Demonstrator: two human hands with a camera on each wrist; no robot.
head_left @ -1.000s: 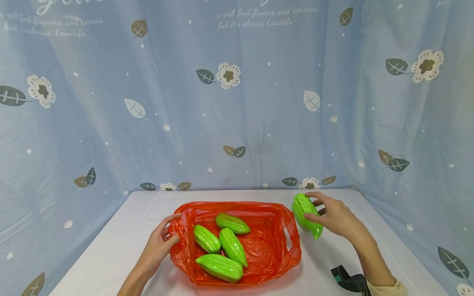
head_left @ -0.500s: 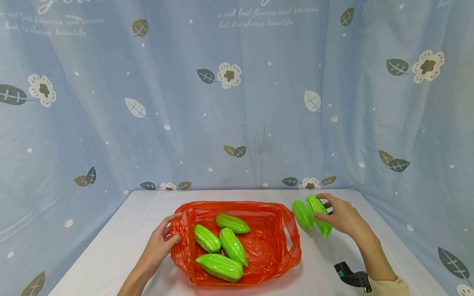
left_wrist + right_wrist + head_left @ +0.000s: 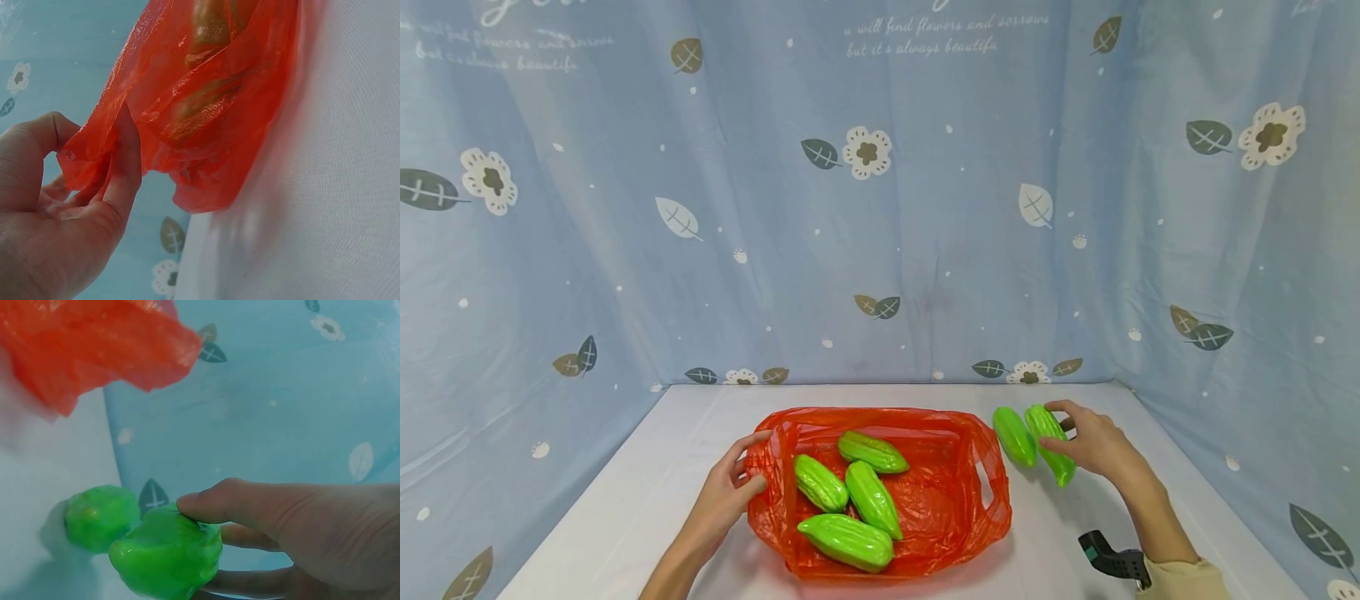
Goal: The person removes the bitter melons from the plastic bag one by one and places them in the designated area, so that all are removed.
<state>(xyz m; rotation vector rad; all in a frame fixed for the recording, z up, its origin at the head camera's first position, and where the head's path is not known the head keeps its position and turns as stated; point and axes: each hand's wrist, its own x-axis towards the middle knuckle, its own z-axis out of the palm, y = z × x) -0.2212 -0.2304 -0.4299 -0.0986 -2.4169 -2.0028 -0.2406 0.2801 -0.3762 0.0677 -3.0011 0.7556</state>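
Left hand (image 3: 722,492) pinching red plastic bag (image 3: 932,508) by left edge; right hand (image 3: 1097,443) gripping ridged green gourd (image 3: 1045,425) right of bag, long axis running near-far, tip pointing nearer and slightly right. Second gourd (image 3: 1014,437) lying just left of it.

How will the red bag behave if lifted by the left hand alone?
The red bag will likely sag and fold: it looks creased, thin and see-through. Raised only where the left hand pinches it, it would probably tip toward its unheld side. The four gourds inside look glossy and lie loose, so they may slide or roll.
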